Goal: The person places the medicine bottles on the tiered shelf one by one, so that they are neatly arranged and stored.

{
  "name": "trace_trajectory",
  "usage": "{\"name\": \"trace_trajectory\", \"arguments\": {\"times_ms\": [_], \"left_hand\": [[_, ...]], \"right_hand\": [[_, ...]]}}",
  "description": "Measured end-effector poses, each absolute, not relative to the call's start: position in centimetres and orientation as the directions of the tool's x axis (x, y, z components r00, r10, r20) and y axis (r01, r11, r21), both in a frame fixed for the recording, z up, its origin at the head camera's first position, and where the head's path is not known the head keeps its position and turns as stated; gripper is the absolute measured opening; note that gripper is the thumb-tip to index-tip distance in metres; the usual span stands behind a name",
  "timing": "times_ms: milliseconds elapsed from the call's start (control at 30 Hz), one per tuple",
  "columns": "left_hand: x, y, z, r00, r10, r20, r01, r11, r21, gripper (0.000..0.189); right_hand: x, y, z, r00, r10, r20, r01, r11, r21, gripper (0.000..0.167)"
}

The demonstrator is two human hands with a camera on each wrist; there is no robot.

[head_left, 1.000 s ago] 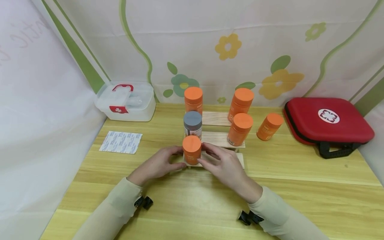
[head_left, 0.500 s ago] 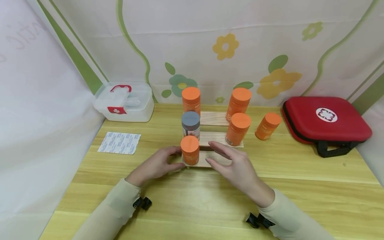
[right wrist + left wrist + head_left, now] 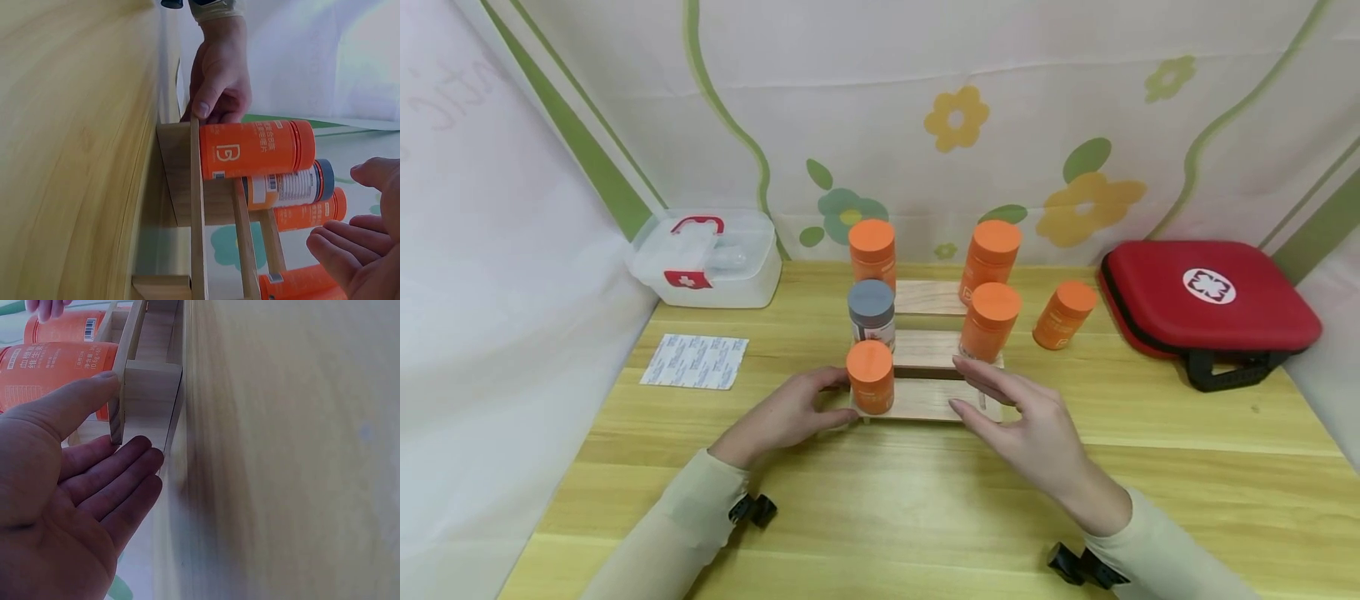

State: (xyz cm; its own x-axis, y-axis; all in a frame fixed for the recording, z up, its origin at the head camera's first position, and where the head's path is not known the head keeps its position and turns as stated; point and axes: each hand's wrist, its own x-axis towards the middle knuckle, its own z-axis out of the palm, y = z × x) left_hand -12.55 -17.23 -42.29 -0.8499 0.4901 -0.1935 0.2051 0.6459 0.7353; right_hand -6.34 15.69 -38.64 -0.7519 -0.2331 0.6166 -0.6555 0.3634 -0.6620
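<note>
A tiered wooden rack point(image 3: 925, 400) bears several orange bottles and one grey-capped bottle point(image 3: 871, 310). At its lowest step's left end, my left hand point(image 3: 786, 412) holds the rack, thumb against the board's edge and fingers beside the side panel point(image 3: 150, 394). Just right of that thumb stands an orange supplement bottle point(image 3: 871, 379), upright on the lowest step. My right hand point(image 3: 1037, 425) hovers off the step's right end, thumb and fingers apart and nothing between them. Near its fingertips, another orange bottle point(image 3: 989, 321) stands on the middle step.
Two orange bottles stand on the top step, left point(image 3: 872, 250) and right point(image 3: 990, 258). A smaller orange bottle point(image 3: 1064, 315) is on the table beside the rack. Around it are a red first-aid case point(image 3: 1210, 300), a clear white first-aid box point(image 3: 707, 262) and a printed white sheet point(image 3: 694, 361).
My right hand has let go of the front orange bottle and moved right, away from it. The left hand stays at the rack's left end. The head view has shifted slightly.
</note>
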Motion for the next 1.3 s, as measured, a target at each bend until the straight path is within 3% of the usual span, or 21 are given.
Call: {"name": "trace_trajectory", "arguments": {"times_ms": [433,833,1133,1300], "left_hand": [[-12.5,-17.3,-42.5,-0.849,0.493,-0.191,0.205,0.64,0.74,0.057],[-12.4,-17.3,-42.3,-0.852,0.491,-0.183,0.208,0.638,0.741,0.057],[-12.5,-17.1,-42.3,-0.852,0.487,-0.191,0.201,0.642,0.74,0.057],[-12.5,-17.1,-42.2,-0.852,0.486,-0.194,0.201,0.646,0.736,0.057]], "right_hand": [[-6.0,18.4,-38.4,-0.687,-0.227,0.691,-0.715,0.384,-0.584,0.047],[-5.8,20.4,-38.5,-0.687,-0.184,0.703,-0.708,0.389,-0.59,0.042],[-5.8,22.2,-38.6,-0.698,-0.129,0.704,-0.675,0.446,-0.587,0.044],[-5.9,23.1,-38.6,-0.744,-0.07,0.664,-0.6,0.507,-0.619,0.062]]}}
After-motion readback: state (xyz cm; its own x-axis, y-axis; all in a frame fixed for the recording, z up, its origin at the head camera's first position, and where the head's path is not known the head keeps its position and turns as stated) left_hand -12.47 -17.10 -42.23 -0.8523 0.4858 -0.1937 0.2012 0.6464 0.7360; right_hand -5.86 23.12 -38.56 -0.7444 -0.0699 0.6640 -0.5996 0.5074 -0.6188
